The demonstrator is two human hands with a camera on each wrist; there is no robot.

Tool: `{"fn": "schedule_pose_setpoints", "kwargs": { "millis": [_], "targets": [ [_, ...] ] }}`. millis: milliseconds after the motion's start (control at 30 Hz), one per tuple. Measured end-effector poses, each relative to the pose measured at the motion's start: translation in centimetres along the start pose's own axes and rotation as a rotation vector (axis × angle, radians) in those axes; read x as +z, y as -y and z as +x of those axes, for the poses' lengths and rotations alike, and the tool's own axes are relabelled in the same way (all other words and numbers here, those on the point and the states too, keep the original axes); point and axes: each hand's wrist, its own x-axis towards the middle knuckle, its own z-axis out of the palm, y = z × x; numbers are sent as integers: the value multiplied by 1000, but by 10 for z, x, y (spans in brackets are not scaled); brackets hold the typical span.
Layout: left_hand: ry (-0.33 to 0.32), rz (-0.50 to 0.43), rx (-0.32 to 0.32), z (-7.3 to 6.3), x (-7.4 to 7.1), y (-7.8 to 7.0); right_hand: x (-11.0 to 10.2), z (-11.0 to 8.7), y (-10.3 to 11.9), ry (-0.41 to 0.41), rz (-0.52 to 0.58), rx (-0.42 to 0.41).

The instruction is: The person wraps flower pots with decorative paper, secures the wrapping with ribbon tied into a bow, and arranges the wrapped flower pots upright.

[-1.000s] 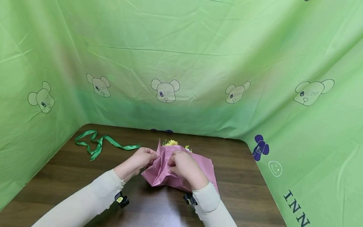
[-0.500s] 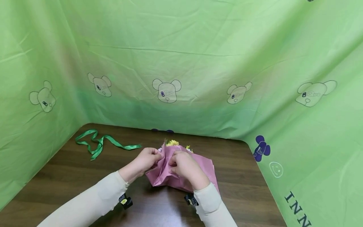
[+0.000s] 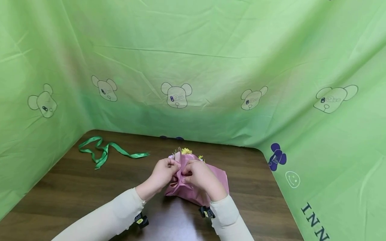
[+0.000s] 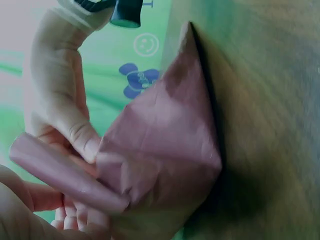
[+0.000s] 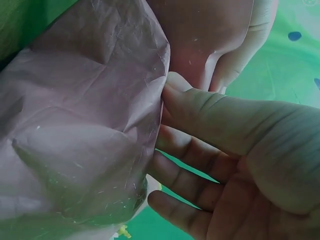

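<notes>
Pink wrapping paper is gathered round a bunch of flowers, whose yellow bloom peeks out at the far edge. My left hand pinches a folded-over flap on the left side. Close beside it, my right hand pinches the paper's front fold between thumb and fingers. In the left wrist view the flap stands up as a rolled strip between both hands. The right wrist view has my right thumb pressed at the edge of the creased sheet. The stems are hidden.
A green ribbon lies loosely curled on the brown wooden table, left of the bouquet. Green printed cloth hangs round the table's back and sides. Each wrist wears a small black camera.
My left hand has moved right, folding the paper's left flap across toward my right hand. The right hand stays nearly in place on the paper. The ribbon lies as before.
</notes>
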Motion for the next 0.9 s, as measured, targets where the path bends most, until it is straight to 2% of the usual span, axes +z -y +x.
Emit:
{"fn": "schedule_pose_setpoints", "kwargs": {
  "millis": [100, 300, 500, 633, 767, 900],
  "targets": [
    [-13, 4, 40, -2, 5, 3, -1, 0, -1, -4, 8, -6],
    [-28, 28, 81, -8, 10, 9, 0, 1, -4, -10, -4, -22],
    [10, 122, 186, -21, 9, 12, 2, 0, -8, -48, -34, -41],
    [46, 158, 229, -31, 8, 13, -1, -4, -10, -65, -35, -27],
    [52, 115, 247, -38, 8, 16, -10, -7, -6, -50, 16, 5],
    [63, 5, 232, -40, 7, 20, -16, -8, 0, -19, 121, 105]
  ]
}}
